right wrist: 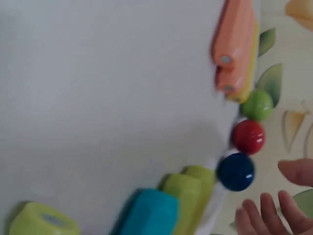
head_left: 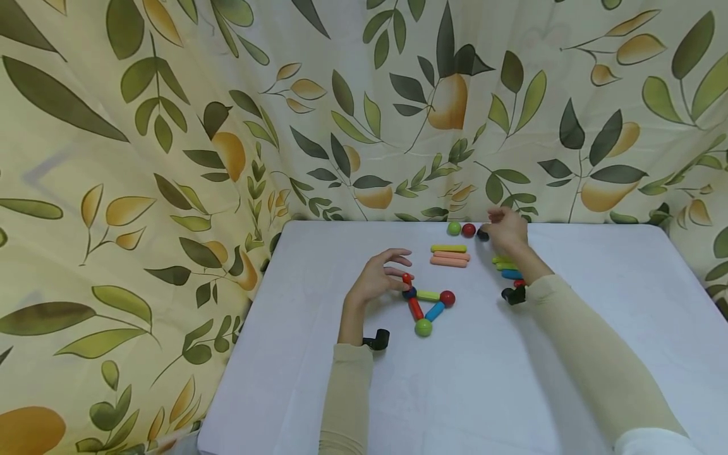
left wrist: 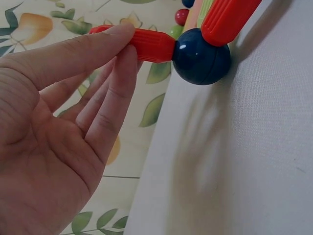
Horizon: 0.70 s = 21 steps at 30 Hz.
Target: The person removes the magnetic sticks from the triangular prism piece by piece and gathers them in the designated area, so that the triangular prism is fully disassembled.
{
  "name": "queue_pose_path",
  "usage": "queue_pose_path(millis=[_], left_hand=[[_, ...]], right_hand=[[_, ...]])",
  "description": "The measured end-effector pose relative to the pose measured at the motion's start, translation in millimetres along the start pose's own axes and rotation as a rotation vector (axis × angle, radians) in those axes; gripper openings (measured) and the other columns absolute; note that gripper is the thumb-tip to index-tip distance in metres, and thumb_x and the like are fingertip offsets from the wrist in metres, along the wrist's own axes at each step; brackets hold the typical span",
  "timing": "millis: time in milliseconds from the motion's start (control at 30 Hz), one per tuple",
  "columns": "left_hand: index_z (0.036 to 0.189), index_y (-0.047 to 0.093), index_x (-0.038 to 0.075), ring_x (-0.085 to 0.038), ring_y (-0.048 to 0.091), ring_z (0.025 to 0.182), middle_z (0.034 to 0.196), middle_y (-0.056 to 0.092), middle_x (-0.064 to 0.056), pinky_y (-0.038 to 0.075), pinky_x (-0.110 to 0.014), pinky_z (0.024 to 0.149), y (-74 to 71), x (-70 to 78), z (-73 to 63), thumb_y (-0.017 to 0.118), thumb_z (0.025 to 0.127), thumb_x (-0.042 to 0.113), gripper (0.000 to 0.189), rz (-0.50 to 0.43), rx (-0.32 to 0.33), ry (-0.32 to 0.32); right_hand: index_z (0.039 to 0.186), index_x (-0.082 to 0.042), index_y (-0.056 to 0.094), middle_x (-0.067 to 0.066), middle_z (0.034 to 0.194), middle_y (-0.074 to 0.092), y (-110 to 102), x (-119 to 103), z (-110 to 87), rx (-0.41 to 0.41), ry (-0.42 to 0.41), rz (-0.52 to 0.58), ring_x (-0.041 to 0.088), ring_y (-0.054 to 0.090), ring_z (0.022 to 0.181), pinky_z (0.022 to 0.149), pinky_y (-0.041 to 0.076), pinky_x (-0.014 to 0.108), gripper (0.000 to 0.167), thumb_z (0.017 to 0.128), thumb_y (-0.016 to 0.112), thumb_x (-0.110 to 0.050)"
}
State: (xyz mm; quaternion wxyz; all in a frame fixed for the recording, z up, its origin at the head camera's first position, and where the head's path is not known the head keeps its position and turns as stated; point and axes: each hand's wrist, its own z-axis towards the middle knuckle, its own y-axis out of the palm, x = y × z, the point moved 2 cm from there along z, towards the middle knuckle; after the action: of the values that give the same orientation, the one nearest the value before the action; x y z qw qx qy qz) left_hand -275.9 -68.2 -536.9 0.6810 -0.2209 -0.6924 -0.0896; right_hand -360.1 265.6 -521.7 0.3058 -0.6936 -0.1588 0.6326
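My left hand (head_left: 380, 278) pinches a red magnetic rod (left wrist: 154, 45) between thumb and fingers. The rod stands upright on a dark blue ball (left wrist: 201, 56), one corner of a flat triangle. The triangle's other corners are a red ball (head_left: 447, 299) and a green ball (head_left: 423, 327), joined by a lime rod (head_left: 428, 295), a blue rod (head_left: 435, 311) and a second red rod (head_left: 416, 309). At the table's back edge my right hand (head_left: 508, 230) is beside another dark blue ball (right wrist: 235, 172); its thumb and fingers are apart, with nothing between them.
Next to that dark blue ball sit a red ball (right wrist: 248, 136) and a green ball (right wrist: 257, 105). Two salmon rods (head_left: 449, 261) and a yellow rod (head_left: 448, 248) lie in front. Further rods, including a blue one (right wrist: 150, 214), lie under the right forearm. A patterned curtain (head_left: 364, 126) hangs behind the white table (head_left: 455, 392).
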Motion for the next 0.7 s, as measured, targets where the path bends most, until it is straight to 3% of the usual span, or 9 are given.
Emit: queue_pose_path(millis=[167, 333, 567, 700], left_hand=[[0.148, 0.056, 0.01, -0.022, 0.071, 0.108, 0.131, 0.065, -0.013, 0.062, -0.037, 0.086, 0.3, -3.7, 1.1, 0.083, 0.079, -0.014, 0.078, 0.011, -0.035, -0.015], [0.15, 0.054, 0.009, -0.022, 0.071, 0.108, 0.133, 0.064, -0.015, 0.061, -0.035, 0.088, 0.6, -6.7, 2.8, 0.083, 0.082, -0.011, 0.076, 0.059, -0.064, -0.044], [0.151, 0.052, 0.008, -0.023, 0.071, 0.11, 0.134, 0.064, -0.016, 0.06, -0.036, 0.091, 1.7, -8.1, 2.5, 0.083, 0.083, -0.009, 0.076, 0.078, -0.071, -0.081], [0.15, 0.053, 0.007, -0.025, 0.07, 0.111, 0.134, 0.065, -0.017, 0.06, -0.037, 0.092, 2.9, -9.8, 3.3, 0.083, 0.082, -0.01, 0.076, 0.072, -0.073, -0.087]], right_hand=[[0.137, -0.001, 0.062, 0.023, 0.135, 0.063, -6, -24, -16.8, 0.099, -0.051, 0.043, 0.04, 0.056, 0.128, 0.107, 0.046, 0.053, 0.042, 0.097, 0.07, -0.012], [0.13, -0.001, 0.066, 0.021, 0.129, 0.068, -4, -50, -39.2, 0.118, -0.186, 0.121, 0.037, 0.061, 0.124, 0.104, 0.051, 0.051, 0.036, 0.096, 0.072, -0.01], [0.126, -0.001, 0.069, 0.018, 0.122, 0.072, 9, -72, -71.4, 0.033, -0.338, 0.188, 0.033, 0.067, 0.116, 0.099, 0.055, 0.049, 0.033, 0.094, 0.075, -0.005], [0.125, -0.003, 0.069, 0.016, 0.122, 0.072, 22, -84, -91.2, -0.108, -0.389, 0.175, 0.037, 0.068, 0.114, 0.095, 0.058, 0.048, 0.034, 0.093, 0.079, -0.008]])
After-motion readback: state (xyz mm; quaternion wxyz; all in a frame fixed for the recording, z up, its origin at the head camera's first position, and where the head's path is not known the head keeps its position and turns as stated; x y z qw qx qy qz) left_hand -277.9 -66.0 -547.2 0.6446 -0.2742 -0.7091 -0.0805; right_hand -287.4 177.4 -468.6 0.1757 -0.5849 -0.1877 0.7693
